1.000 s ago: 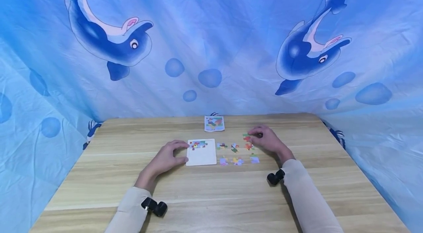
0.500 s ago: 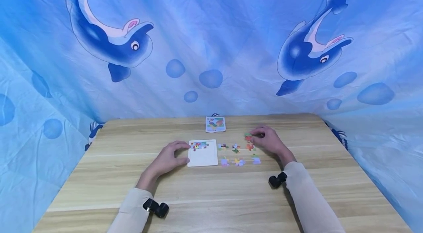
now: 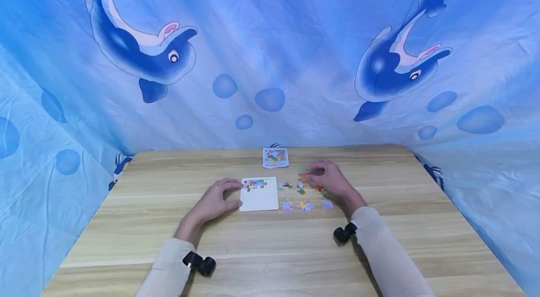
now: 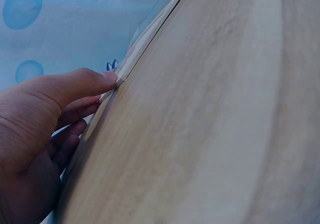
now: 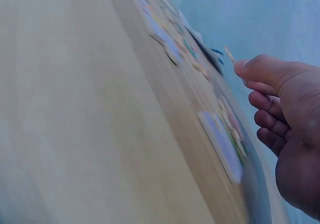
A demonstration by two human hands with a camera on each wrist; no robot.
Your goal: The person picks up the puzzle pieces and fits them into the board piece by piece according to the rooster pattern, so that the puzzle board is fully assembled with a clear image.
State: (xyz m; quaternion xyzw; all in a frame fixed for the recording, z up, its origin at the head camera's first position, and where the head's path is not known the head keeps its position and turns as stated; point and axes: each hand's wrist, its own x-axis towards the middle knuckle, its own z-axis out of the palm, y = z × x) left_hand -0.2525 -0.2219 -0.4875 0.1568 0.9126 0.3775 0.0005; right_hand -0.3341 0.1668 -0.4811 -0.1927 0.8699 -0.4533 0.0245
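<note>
The person's left hand (image 3: pixel 213 202) held the white puzzle board (image 3: pixel 259 201) by its left side, the thumb at the near corner and the fingers curved against the edge farther up. The board lay flat on the wooden table (image 3: pixel 270 250), with a short strip of joined pieces (image 3: pixel 255 184) in its upper left part.

The right hand (image 3: pixel 331 180) pinched a red and green puzzle piece (image 3: pixel 302 175) between thumb and forefinger, raised off the table to the right of the board; the other fingers were curled in toward the palm. Loose pieces (image 3: pixel 305 205) lay in two rows beside the board, partly beneath that hand. A small picture card (image 3: pixel 275 158) lay beyond the board, near the table's far edge, before a blue curtain (image 3: pixel 270 44) printed with dolphins.
</note>
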